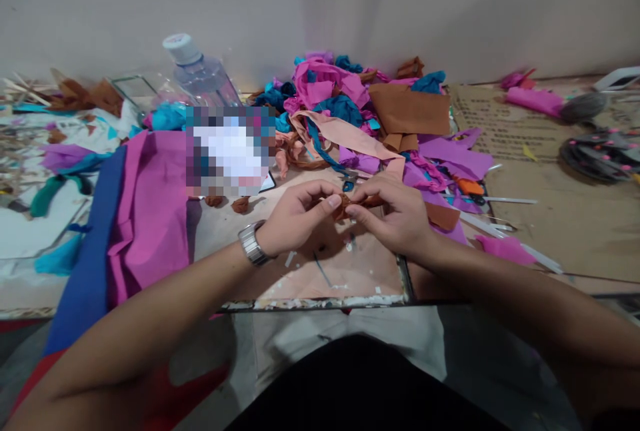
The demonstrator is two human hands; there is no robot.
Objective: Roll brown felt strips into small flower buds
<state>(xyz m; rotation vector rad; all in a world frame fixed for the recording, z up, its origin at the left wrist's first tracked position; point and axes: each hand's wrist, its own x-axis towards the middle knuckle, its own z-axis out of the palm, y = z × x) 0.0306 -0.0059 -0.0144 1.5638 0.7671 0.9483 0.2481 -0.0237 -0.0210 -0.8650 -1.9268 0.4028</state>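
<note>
My left hand [305, 214], with a metal watch [253, 243] on its wrist, pinches a small piece of brown crepe paper [343, 208] between thumb and fingers. From the other side my right hand [395, 211] grips the same piece, and the thumbs almost meet over it. Fingers cover much of the paper, so its full shape is hidden. Two small crumpled brown paper balls [241, 204] lie on the table left of my hands. Just beyond my fingertips is a small dark blue item [348, 184], too small to name.
A heap of pink, blue, brown and purple paper scraps [330, 91] fills the back. A clear bottle [205, 78] with a white cap stands back left. Folded pink paper [153, 211] hangs over the left side. Cardboard [530, 218] lies right, with a dark coiled item [600, 154].
</note>
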